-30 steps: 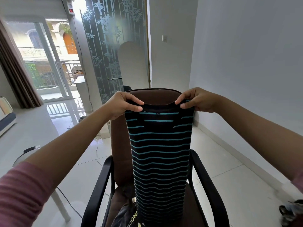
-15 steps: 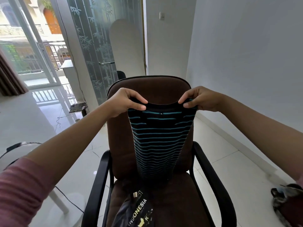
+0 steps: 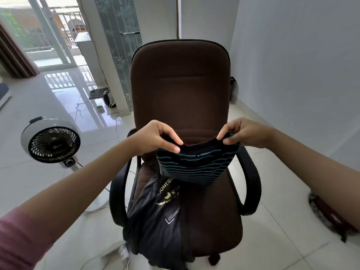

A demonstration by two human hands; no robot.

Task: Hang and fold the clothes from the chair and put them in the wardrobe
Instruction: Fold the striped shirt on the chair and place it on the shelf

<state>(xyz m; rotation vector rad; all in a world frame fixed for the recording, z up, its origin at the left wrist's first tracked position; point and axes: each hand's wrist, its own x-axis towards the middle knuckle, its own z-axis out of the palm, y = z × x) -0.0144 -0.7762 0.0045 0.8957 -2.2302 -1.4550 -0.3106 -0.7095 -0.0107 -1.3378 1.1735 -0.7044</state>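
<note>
A black shirt with teal stripes [image 3: 196, 166] hangs low over the seat of a brown office chair [image 3: 179, 88]. My left hand [image 3: 155, 136] pinches its left shoulder and my right hand [image 3: 243, 134] pinches its right shoulder, collar stretched between them. The shirt's lower part bunches onto the seat. A dark printed shirt [image 3: 163, 217] lies on the seat's left side and drapes over the front edge.
A white floor fan [image 3: 51, 142] stands on the left with cables across the tiled floor. A red and grey object [image 3: 329, 213] lies on the floor at the right. A white wall runs along the right; a glass door is behind the chair.
Both hands have lowered the striped shirt from chair-back height down to the seat, so it now bunches instead of hanging full length. The view has tilted downward.
</note>
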